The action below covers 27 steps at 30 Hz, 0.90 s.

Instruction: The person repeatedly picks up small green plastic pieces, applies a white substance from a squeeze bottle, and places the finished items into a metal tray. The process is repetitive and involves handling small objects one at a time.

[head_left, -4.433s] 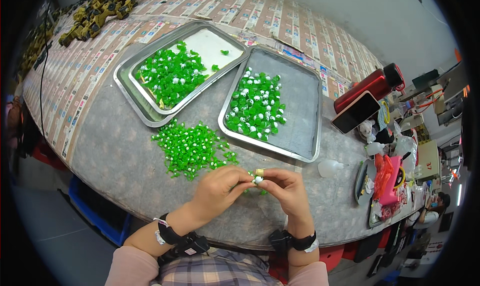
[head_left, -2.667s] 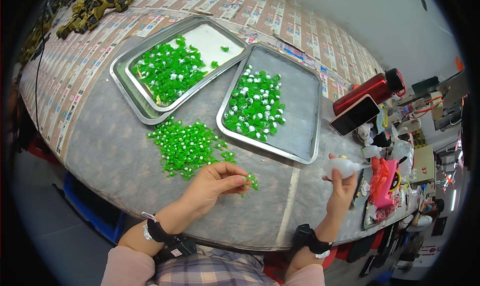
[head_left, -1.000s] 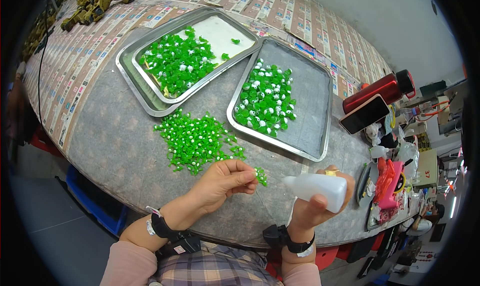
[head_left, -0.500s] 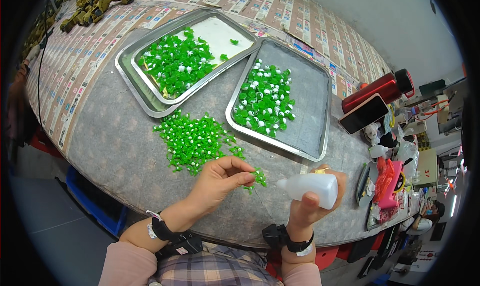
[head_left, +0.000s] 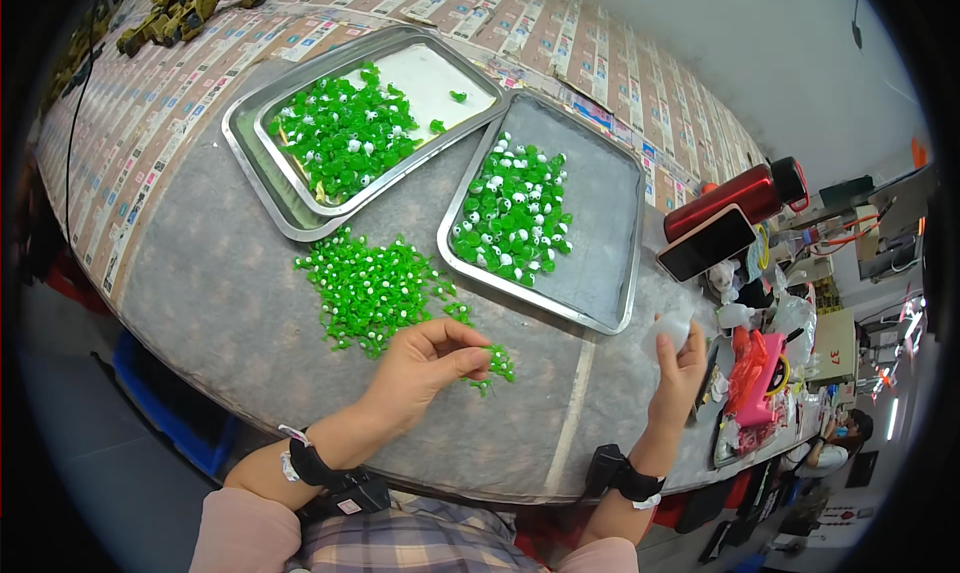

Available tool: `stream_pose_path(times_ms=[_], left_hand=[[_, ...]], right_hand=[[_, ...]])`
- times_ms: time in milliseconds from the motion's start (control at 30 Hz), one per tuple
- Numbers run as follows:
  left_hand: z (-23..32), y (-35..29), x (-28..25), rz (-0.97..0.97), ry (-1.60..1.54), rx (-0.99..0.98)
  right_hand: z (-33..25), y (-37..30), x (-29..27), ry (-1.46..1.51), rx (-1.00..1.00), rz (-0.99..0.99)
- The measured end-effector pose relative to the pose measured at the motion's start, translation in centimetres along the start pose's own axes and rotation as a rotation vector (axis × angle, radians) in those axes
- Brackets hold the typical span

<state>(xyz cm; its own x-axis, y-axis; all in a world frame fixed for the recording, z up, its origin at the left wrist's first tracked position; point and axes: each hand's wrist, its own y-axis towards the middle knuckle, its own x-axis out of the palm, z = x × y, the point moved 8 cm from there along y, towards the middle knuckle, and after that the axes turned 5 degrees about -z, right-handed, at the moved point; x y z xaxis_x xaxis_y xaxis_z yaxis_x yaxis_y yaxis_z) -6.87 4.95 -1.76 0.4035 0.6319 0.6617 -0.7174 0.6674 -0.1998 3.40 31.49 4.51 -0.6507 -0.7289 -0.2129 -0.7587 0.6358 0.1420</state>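
My left hand [head_left: 420, 368] pinches thumb and forefinger together low over the table. At its fingertips is a small green plastic piece [head_left: 498, 361], and similar bits lie close by; which ones are gripped is partly hidden. My right hand [head_left: 682, 373] is wrapped round a translucent white squeeze bottle [head_left: 666, 331], held over the table's right side. Just beyond my left hand spreads a loose pile of small green pieces with white dots [head_left: 370, 288].
Two metal trays stand farther back: the left tray [head_left: 460, 68] and the right tray [head_left: 595, 213] hold green pieces with white eye-like balls. To the right are a red flask [head_left: 725, 203], a phone [head_left: 708, 243] and a pink holder [head_left: 762, 378]. Yellow toy vehicles [head_left: 195, 8] lie far left.
My right hand has carried the bottle to the right, away from my left hand. The left hand keeps its pinch beside the green pieces. The whole view has shifted slightly.
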Motion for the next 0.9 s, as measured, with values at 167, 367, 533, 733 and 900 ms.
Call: stream_pose_path(times_ms=[167,367,533,733,900], left_hand=[[-0.1,0.0,0.3,-0.049,0.005,-0.009],[-0.4,0.0,0.1,-0.027,-0.005,-0.027],[-0.2,0.0,0.0,-0.02,-0.009,-0.017],[0.0,0.3,0.0,-0.033,-0.004,0.002],[0.4,-0.3,0.0,-0.062,-0.044,0.001]], right_hand=[[4.9,-0.8,-3.0,-0.145,0.031,-0.03],[-7.2,-1.2,1.0,-0.781,-0.434,0.257],[-2.9,5.0,9.9,-0.631,-0.233,-0.278],[1.6,7.7,12.7,-0.849,-0.208,-0.329],[-3.6,2.9,13.1,-0.495,-0.166,-0.448]])
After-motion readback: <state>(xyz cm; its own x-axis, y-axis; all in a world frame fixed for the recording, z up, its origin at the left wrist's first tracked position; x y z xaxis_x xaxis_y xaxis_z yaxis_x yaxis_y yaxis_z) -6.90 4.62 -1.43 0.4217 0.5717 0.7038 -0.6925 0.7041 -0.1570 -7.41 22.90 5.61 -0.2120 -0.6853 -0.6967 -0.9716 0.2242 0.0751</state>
